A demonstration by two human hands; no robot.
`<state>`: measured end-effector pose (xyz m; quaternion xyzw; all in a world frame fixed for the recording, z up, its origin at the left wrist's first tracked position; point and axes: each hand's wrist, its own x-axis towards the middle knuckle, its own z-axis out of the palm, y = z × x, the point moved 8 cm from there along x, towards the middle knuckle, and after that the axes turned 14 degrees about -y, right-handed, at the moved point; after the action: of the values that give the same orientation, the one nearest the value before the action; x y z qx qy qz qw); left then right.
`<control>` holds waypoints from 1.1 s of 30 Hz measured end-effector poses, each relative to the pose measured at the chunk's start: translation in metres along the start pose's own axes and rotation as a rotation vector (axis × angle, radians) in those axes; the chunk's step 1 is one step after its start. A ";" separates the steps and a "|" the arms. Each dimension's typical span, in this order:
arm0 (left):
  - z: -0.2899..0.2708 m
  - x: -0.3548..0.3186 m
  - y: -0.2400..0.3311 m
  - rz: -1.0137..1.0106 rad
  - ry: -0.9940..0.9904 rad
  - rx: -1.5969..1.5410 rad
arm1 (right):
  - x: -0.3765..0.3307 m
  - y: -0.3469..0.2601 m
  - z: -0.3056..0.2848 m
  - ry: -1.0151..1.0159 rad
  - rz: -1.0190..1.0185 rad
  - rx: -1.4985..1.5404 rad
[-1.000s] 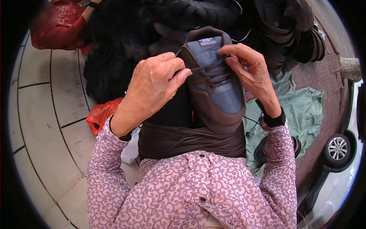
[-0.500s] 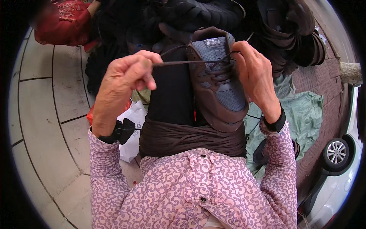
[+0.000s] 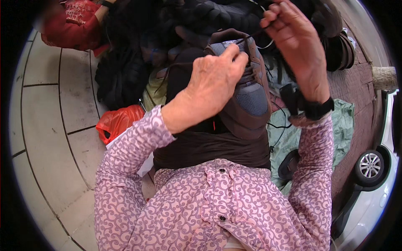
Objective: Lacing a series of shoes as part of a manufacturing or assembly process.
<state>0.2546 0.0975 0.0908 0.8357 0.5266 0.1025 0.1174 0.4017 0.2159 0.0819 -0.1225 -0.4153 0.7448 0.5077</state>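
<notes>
A brown shoe (image 3: 248,121) with a grey mesh toe rests on my lap, toe toward me. My left hand (image 3: 215,79) reaches across it, fingers closed in a pinch at the tongue and eyelets; whatever is between the fingertips is hidden. Up and to the right, my right hand (image 3: 298,44) pinches a dark shoelace (image 3: 254,35), which runs taut from the top of the shoe. Another lace end (image 3: 167,73) trails loose on the left, over my dark trouser leg.
Dark shoes (image 3: 222,16) are heaped ahead of my knees. A red plastic bag (image 3: 119,121) lies on the left tiles, a green sheet (image 3: 341,129) with a dark shoe (image 3: 289,164) at right. Beyond stands a white car (image 3: 368,213). Someone in red (image 3: 73,25) is at far left.
My right hand has swung up and away from the shoe, drawing the lace with it. My left hand has let the stretched lace go slack and moved right onto the tongue.
</notes>
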 end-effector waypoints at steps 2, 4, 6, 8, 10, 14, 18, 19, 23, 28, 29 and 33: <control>0.008 0.006 -0.005 0.037 -0.046 0.064 | 0.014 -0.022 -0.038 0.030 -0.009 -0.011; 0.011 0.012 -0.009 0.051 -0.032 0.093 | 0.028 -0.040 -0.065 -0.178 0.043 0.099; 0.013 0.014 -0.010 0.062 -0.021 0.108 | 0.024 -0.051 -0.112 -0.147 0.048 0.153; 0.013 0.016 -0.009 0.074 -0.016 0.107 | 0.010 -0.054 -0.154 -0.112 0.034 0.136; 0.009 0.012 -0.005 0.108 0.031 -0.007 | -0.007 -0.053 -0.199 0.073 0.025 0.072; 0.008 0.016 -0.011 -0.001 -0.031 -0.414 | -0.047 -0.037 -0.238 0.419 0.060 -0.083; -0.018 0.005 -0.003 0.012 0.026 -0.455 | -0.065 0.002 -0.187 0.297 0.354 -0.305; -0.023 -0.004 -0.004 -0.022 -0.025 -0.460 | -0.067 0.010 -0.166 0.222 0.355 -0.321; -0.054 -0.052 -0.003 -0.148 -0.149 -0.364 | -0.071 0.029 -0.098 0.035 0.352 -0.450; -0.090 -0.119 -0.021 -0.316 -0.382 -0.551 | -0.067 0.033 -0.078 0.037 0.420 -0.389; -0.097 -0.135 -0.029 -0.344 -0.429 -0.673 | -0.066 0.035 -0.073 -0.008 0.421 -0.348; -0.110 -0.196 -0.076 -0.321 -0.087 -1.304 | -0.070 0.046 -0.066 -0.058 0.449 -0.344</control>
<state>0.0742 -0.0383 0.1634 0.5084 0.4696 0.3469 0.6330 0.4432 0.1821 -0.0098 -0.2744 -0.5125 0.7603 0.2898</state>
